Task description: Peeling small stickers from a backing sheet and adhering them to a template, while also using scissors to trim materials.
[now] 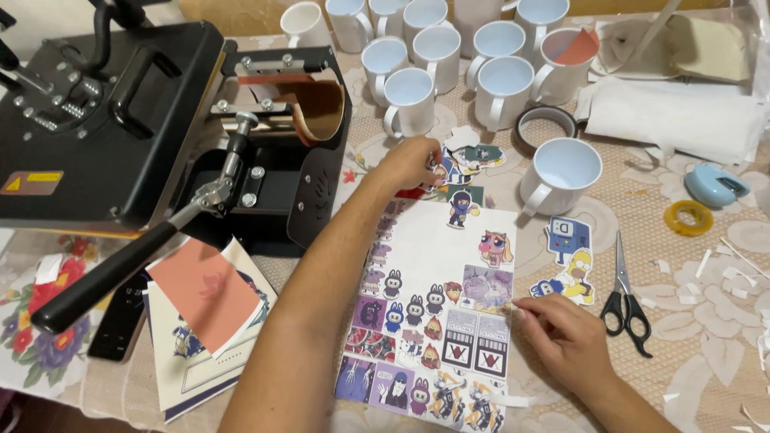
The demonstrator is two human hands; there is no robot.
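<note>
Left hand (409, 164) pinched on cutouts (465, 160) at 12 o'clock of sheet (449, 321); right hand (561, 333) fingers together, pressing the sheet's 3 o'clock edge. Risk: forearm drags loose cutouts, or bumps mug (559, 172).

Heat press (104, 120) cut off left

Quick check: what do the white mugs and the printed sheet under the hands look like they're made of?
White mugs: likely glazed ceramic, with thick rims and a smooth sheen. Printed sheet: thin paper, seemingly matte, lying flat with cut edges; right hand rests on it.
</note>
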